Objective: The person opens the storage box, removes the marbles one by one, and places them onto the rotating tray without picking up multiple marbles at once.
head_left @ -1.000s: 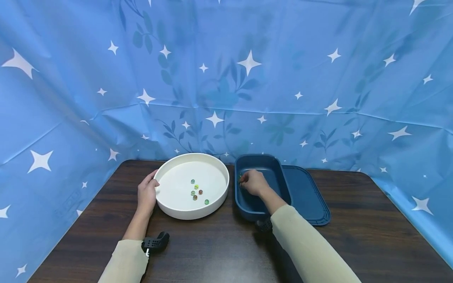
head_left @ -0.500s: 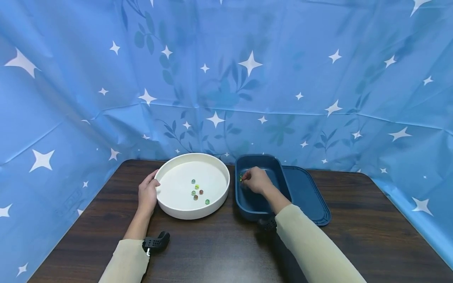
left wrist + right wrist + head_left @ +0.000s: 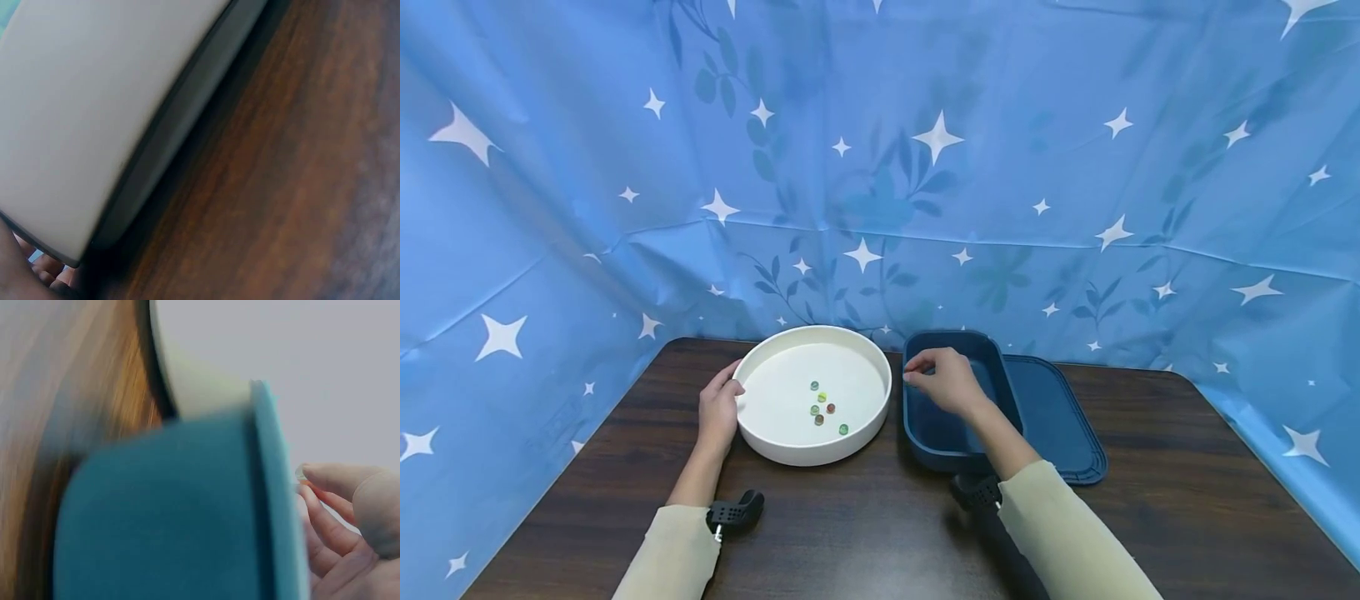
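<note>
My left hand (image 3: 718,412) grips the left rim of a round white tray (image 3: 752,433), thumb over the edge. Several glass marbles (image 3: 822,397), green, yellow and brownish, lie on the tray floor. In the left wrist view the tray's side wall (image 3: 94,112) fills much of the picture, with the fingertips partly hidden. Over the left side of a dark blue rectangular box (image 3: 951,457), my right hand (image 3: 951,385) pinches a small clear marble (image 3: 300,472) between thumb and index finger, as the right wrist view shows. Part of the box floor is hidden under this hand.
A flat blue lid (image 3: 1063,425) lies to the right of the box, partly behind it. Both containers stand side by side on a dark wooden table (image 3: 850,533), with a narrow gap between them. A blue starry curtain (image 3: 880,167) hangs behind the table's far edge.
My right hand has risen from low inside the blue box to about its left rim, with a marble pinched. The left hand keeps its hold on the tray. The head view has shifted slightly.
</note>
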### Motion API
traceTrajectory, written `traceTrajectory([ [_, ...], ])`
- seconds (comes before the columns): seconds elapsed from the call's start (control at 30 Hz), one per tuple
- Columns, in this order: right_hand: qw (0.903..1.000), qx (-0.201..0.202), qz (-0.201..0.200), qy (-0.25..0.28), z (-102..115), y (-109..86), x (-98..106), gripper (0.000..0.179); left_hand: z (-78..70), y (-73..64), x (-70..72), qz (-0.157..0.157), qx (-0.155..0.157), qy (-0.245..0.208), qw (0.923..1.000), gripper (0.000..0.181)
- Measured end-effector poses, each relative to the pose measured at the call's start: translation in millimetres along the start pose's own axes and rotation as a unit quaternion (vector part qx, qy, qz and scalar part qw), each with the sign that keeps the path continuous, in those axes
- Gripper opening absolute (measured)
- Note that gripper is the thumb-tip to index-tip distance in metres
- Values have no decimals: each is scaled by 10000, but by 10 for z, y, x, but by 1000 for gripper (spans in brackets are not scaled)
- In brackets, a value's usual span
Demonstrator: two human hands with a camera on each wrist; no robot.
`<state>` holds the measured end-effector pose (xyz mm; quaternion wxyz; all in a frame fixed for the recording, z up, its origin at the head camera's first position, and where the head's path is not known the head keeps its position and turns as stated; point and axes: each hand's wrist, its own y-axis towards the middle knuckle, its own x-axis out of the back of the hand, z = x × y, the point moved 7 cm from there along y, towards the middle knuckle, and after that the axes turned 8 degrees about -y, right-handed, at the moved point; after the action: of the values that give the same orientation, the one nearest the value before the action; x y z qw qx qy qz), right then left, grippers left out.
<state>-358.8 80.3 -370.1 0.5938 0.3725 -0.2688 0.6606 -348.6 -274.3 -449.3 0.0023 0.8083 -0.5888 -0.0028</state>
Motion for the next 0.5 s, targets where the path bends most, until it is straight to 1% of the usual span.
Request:
traceTrajectory([
  [0.1, 9998, 168, -1, 122, 166, -31, -51, 14, 4, -8, 3, -27, 11, 23, 10000, 64],
  [0.23, 9991, 387, 74, 186, 388, -23, -163, 11, 2, -12, 3, -54, -12, 1, 10000, 64],
  [0.4, 9970, 583, 401, 300, 612, 51, -364, 12, -9, -3, -8, -77, -50, 5, 10000, 64],
  [0.5, 9957, 653, 615, 228, 700, 122, -515, 12, -2, 6, -10, -102, -41, -6, 9999, 63],
])
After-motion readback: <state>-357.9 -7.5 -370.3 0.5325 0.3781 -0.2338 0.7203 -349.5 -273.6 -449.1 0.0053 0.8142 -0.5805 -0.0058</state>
